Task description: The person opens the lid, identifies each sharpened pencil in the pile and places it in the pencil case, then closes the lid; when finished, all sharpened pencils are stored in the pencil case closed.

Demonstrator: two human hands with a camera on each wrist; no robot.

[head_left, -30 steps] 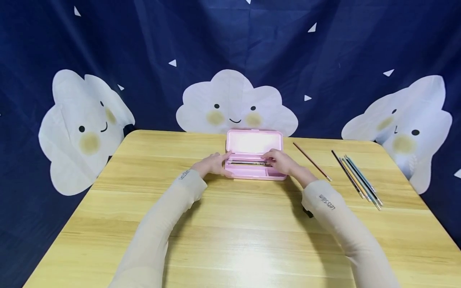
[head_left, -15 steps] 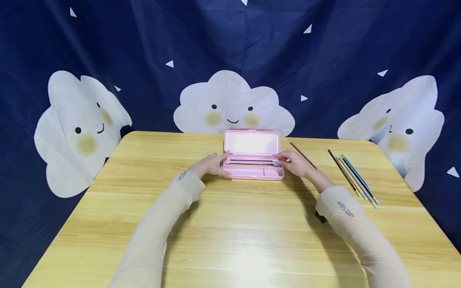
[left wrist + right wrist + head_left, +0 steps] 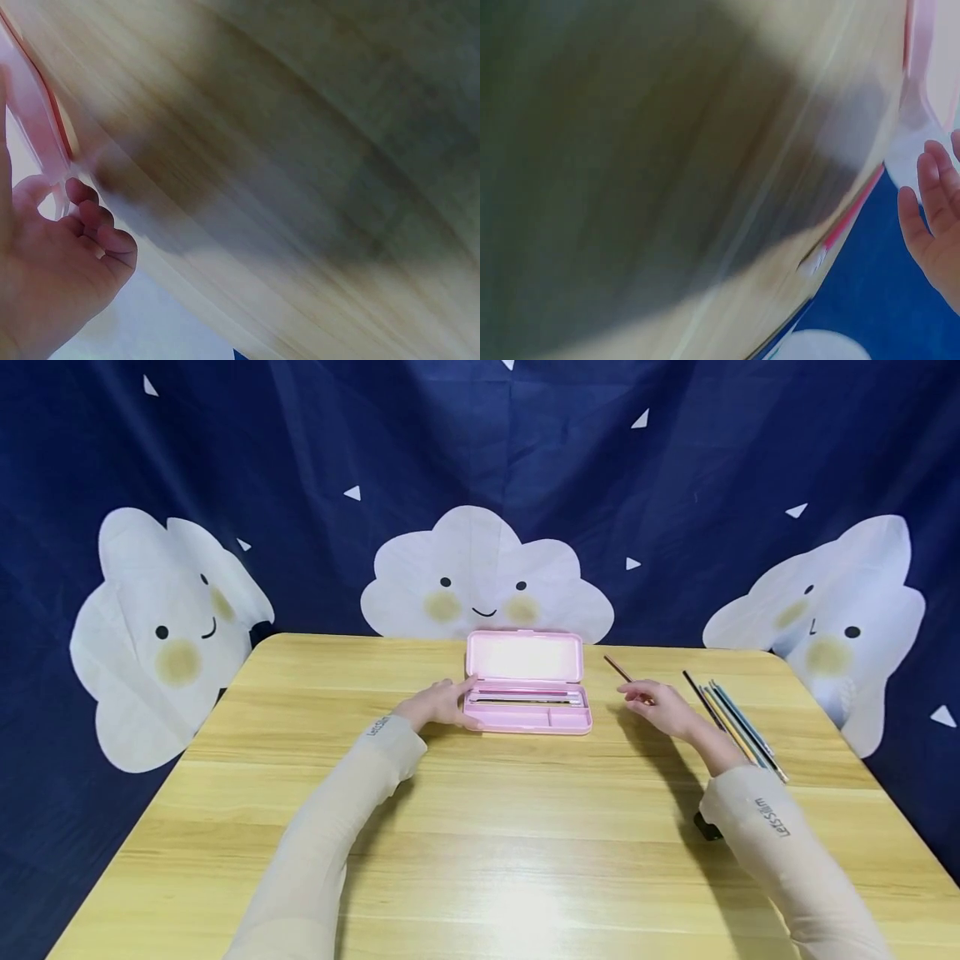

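A pink pencil case (image 3: 517, 729) lies with its lid up at the back middle of the table. Several pencils (image 3: 525, 701) lie in its long compartment. My left hand (image 3: 437, 702) grips the case's left end; the left wrist view shows curled fingers at the pink edge (image 3: 43, 105). To the right of the case, my right hand (image 3: 663, 708) hovers with relaxed fingers and holds nothing. Beside it lies a single reddish-brown pencil (image 3: 617, 667), partly hidden by the hand in the head view. The right wrist view shows this pencil (image 3: 849, 219) apart from the fingers.
Several loose pencils (image 3: 742, 727) lie in a bundle farther right, partly behind the right forearm. The wooden table (image 3: 480, 843) ends at the back against a dark blue curtain (image 3: 480, 435) with white clouds.
My right hand has drawn away from the pencils in the case and moved right, over to the single pencil. My left hand has stayed at the case's left end.
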